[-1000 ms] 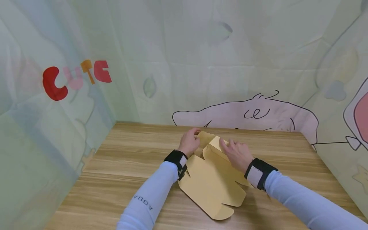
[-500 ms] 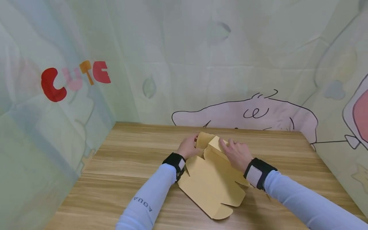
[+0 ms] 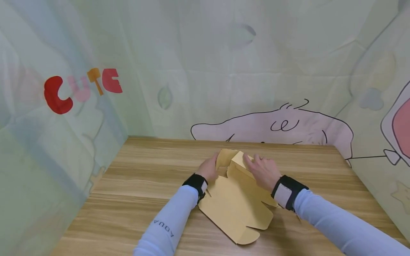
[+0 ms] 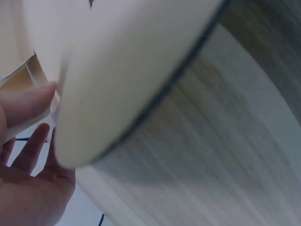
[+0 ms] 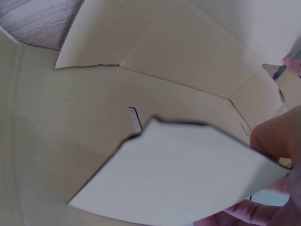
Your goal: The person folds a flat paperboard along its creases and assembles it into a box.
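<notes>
Left hand drawn nearer, pinching flap; right gripping cardboard, long axis away rightward.

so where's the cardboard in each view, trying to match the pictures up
Head: lower half, a little right of centre, with the left hand and right hand at the upper part of the cardboard.
Left wrist: a big rounded panel across the upper middle.
Right wrist: most of the frame, a pale flap foremost at lower centre.
Shared landmark: the wood-grain table, lower right in left wrist, top-left corner in right wrist.
</notes>
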Demonstrator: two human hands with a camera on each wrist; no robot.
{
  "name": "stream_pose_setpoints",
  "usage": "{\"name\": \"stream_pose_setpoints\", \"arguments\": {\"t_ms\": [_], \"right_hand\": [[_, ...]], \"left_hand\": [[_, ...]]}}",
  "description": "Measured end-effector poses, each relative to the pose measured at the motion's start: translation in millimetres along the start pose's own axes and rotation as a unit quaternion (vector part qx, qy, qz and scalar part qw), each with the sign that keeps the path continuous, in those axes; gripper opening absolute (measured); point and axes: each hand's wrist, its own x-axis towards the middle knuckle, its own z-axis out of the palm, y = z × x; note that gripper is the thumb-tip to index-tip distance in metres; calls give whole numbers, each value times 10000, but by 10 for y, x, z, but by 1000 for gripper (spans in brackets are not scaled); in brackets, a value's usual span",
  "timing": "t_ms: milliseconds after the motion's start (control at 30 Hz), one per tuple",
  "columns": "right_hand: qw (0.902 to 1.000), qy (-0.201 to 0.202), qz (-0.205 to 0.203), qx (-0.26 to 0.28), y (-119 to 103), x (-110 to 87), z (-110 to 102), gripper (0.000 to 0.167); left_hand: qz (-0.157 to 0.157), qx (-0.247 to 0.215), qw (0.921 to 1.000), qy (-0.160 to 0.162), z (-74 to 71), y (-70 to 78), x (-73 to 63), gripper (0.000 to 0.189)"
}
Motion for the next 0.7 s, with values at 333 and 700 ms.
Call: {"name": "stream_pose_setpoints", "arguments": {"t_ms": [333, 700], "right_hand": [[9985, -202, 271, 426, 53, 35, -66, 59], [9990, -239, 301, 220, 60, 110, -106, 62]], "left_hand": [[142, -339, 9980, -515, -50, 58, 8, 92], [577, -266, 9935, -949, -201, 243, -88, 92]]}}
